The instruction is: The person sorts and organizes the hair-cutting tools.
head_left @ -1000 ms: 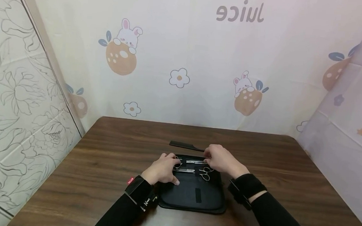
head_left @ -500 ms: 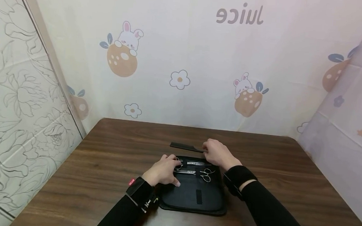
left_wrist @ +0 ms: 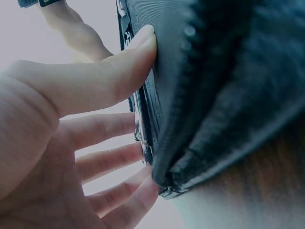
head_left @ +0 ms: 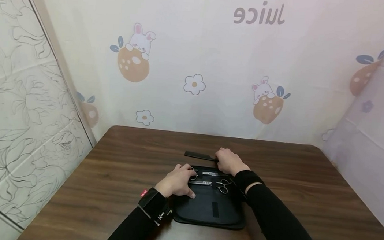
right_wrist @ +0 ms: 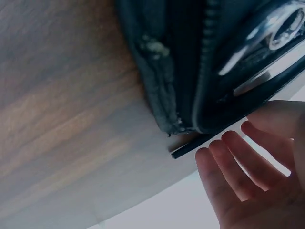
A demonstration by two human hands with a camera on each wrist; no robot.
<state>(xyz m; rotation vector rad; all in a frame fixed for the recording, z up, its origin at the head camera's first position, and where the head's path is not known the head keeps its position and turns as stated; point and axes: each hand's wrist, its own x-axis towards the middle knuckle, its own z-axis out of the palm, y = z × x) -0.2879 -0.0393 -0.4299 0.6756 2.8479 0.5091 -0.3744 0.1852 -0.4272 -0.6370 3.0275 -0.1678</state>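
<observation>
R hand (head_left: 229, 162) is at the comb (head_left: 198, 155), can't tell if it pinches; L hand (head_left: 176, 180) is spread on the case (head_left: 196, 206). Comb's on the table (head_left: 126, 167), just past the case. Prob. light, stiff, a bit slick: best hold = thin tail (right_wrist: 185, 150).

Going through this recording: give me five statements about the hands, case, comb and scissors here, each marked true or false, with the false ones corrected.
1. The right hand is at the thin handle end of the comb. True.
2. The black case lies open on the wooden table. True.
3. The comb lies inside the case. False: it is outside, just beyond the case's far edge.
4. The left hand touches the case. True.
5. All finger loops face the same side. False: in the head view, the nearer scissors have theirs at the right, the farther scissors at the left.
</observation>
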